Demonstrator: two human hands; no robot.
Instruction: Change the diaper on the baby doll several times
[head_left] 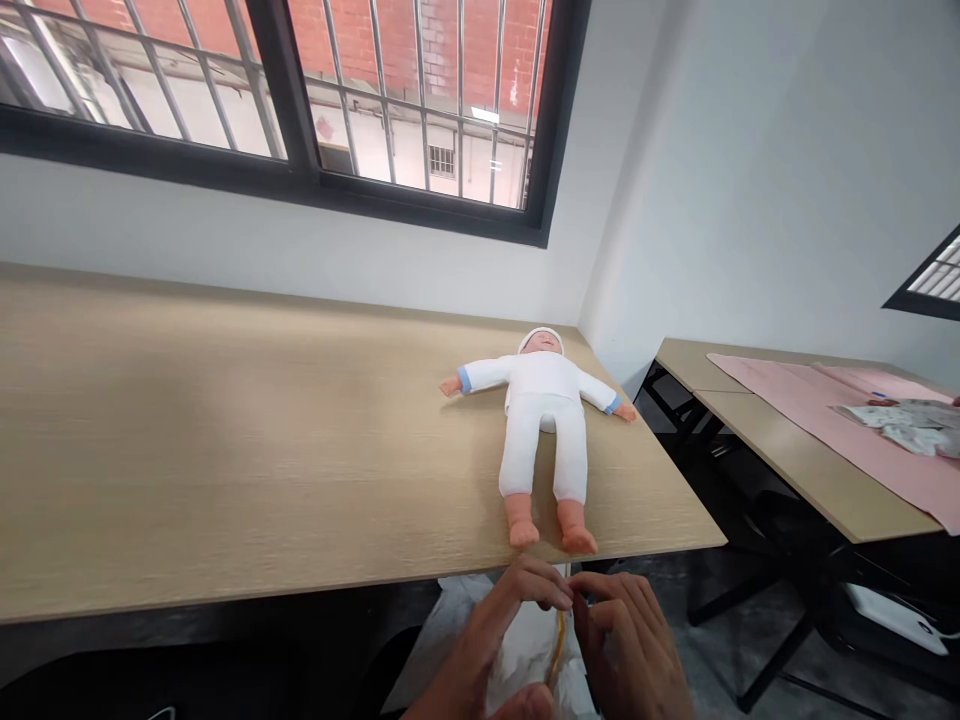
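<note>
A baby doll [545, 380] in white clothes with blue cuffs and a white cap lies face up on the wooden table, arms spread, feet toward me. Just below its feet, at the table's front edge, my left hand [517, 610] and my right hand [626, 635] come together. Both have bent fingers, with the fingertips meeting in a pinch. What sits between the fingertips is too small and hidden to name. Between the hands a thin yellow-brown strip [557, 645] runs down over white fabric [517, 650] in front of my body.
The wooden table [247, 430] stretches left along the wall, under a barred window [420, 100]. Across a gap on the right, a second table [810, 470] bears a pink cloth [795, 400] and a crumpled patterned garment [911, 425]. A dark chair [150, 680] stands at lower left.
</note>
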